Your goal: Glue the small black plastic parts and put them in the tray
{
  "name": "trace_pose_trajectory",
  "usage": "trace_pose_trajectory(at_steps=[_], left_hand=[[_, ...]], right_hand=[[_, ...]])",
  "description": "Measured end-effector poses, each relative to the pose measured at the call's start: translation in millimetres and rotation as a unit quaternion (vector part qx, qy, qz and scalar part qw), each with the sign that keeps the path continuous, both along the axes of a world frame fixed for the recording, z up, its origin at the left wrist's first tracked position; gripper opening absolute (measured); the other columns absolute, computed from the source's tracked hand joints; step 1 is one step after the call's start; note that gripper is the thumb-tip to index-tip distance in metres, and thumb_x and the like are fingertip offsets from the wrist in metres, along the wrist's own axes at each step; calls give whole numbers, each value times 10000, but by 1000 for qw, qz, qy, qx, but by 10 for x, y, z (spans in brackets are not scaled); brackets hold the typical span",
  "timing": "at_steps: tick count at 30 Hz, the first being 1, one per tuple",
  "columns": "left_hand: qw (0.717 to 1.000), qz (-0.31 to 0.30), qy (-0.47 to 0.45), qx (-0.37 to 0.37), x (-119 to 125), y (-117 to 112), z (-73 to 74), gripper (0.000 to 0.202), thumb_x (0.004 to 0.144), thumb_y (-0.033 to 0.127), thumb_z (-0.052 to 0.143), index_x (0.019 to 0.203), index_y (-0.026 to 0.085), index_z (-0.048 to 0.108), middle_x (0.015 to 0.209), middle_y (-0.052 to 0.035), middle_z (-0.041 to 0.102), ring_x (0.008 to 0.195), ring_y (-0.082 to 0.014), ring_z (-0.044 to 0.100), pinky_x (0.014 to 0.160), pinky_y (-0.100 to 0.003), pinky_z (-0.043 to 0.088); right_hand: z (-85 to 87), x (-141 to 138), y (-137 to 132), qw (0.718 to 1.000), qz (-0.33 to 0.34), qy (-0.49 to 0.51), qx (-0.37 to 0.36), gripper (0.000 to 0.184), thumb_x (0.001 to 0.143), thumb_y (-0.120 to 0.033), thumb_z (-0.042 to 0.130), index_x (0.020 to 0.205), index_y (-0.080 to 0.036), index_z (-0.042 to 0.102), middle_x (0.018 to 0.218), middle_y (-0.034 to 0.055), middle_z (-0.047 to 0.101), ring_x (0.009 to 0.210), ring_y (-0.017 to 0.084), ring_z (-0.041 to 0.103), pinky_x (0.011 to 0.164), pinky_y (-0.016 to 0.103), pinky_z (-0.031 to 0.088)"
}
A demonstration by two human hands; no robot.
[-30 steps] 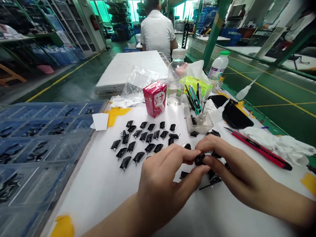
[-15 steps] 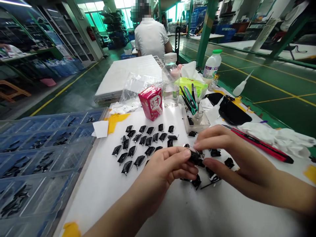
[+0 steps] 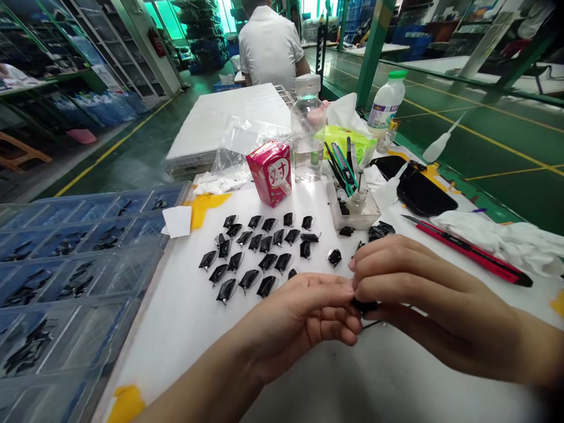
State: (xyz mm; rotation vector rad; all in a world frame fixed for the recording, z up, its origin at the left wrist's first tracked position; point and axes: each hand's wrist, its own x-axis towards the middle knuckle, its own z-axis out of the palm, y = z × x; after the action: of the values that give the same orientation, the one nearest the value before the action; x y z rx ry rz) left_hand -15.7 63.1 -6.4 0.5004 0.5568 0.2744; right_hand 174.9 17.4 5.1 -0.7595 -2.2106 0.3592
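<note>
My left hand (image 3: 299, 323) and my right hand (image 3: 409, 291) meet fingertip to fingertip over the white table (image 3: 185, 311). Both pinch one small black part (image 3: 365, 306), of which only an edge shows under the fingers. To the left of the hands, several like black glossy parts (image 3: 259, 252) lie in neat rows. A single black part (image 3: 335, 257) lies just beyond my right fingers, and a few loose ones (image 3: 379, 230) sit near the clear holder.
Blue compartment trays (image 3: 74, 264) with black parts fill the left. Behind the rows stand a pink carton (image 3: 271, 172), a clear bottle (image 3: 307, 138) and a clear tool holder (image 3: 352, 205). A red utility knife (image 3: 476, 259) and white cloth (image 3: 506, 241) lie right. A person in white (image 3: 269, 44) sits ahead.
Both hands have drawn closer to me and closed tighter around the black part, which now is mostly hidden. The loose parts formerly under my hands are covered.
</note>
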Motion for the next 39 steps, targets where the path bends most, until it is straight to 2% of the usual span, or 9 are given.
trace_pose_trajectory(at_steps=[16,18,21,24,26,29,31,34,39], left_hand=[[1000,15,27,2,16,-5,33,125,767,210,746,714,108,700,602,0,629,523,-59,562,547,-151,471],[998,22,38,45,16,17,75,144,757,235,753,715,112,691,633,4,624,538,-62,556,562,-162,466],[978,45,80,189,9,38,154,161,798,264,721,729,128,671,639,15,610,585,-79,563,610,-175,468],[899,103,172,388,3,6,201,119,877,251,643,809,154,656,681,16,633,663,-105,594,661,-190,479],[807,137,223,529,2,-34,194,73,895,212,614,855,162,650,764,1,668,707,-118,613,682,-205,485],[664,157,242,690,-1,-76,143,46,884,147,603,879,174,640,817,-18,701,719,-133,636,689,-223,493],[603,164,235,744,-5,-83,107,60,883,137,598,881,186,634,798,-24,705,716,-146,651,679,-235,502],[562,176,227,776,-7,-82,79,64,882,125,602,888,179,636,779,-35,706,729,-152,668,685,-238,513],[555,204,220,776,0,-104,85,71,868,130,634,881,199,648,781,-28,730,728,-156,687,687,-244,534]], right_hand=[[7,-11,-20,999,-26,-25,13,258,894,-51,495,1118,-151,576,972,88,648,971,181,593,888,294,518],[-12,-9,-7,999,-27,-22,20,258,881,-29,496,1087,-159,582,972,81,640,989,175,584,906,293,507],[-62,0,12,997,-65,-27,39,277,862,-9,497,1035,-205,589,1030,77,615,1071,188,570,939,321,484],[-114,16,28,993,-116,-23,1,280,874,-85,559,1115,-227,548,1187,92,552,1163,206,536,977,340,459],[-129,23,37,988,-141,3,-67,275,897,-181,585,1155,-223,498,1189,90,545,1160,203,531,963,334,465],[-116,22,48,978,-135,12,-162,123,950,-240,525,1072,-236,514,1061,49,578,1046,170,554,876,306,481],[-99,18,51,976,-113,-3,-184,74,972,-225,484,1015,-244,541,1030,36,579,1002,155,552,840,293,475],[-89,15,54,979,-99,-4,-177,98,975,-205,469,1022,-241,547,1062,55,577,1027,169,543,849,309,470],[-102,23,60,980,-76,16,-181,101,962,-195,482,1033,-235,542,1045,67,599,1016,191,551,841,337,484]])
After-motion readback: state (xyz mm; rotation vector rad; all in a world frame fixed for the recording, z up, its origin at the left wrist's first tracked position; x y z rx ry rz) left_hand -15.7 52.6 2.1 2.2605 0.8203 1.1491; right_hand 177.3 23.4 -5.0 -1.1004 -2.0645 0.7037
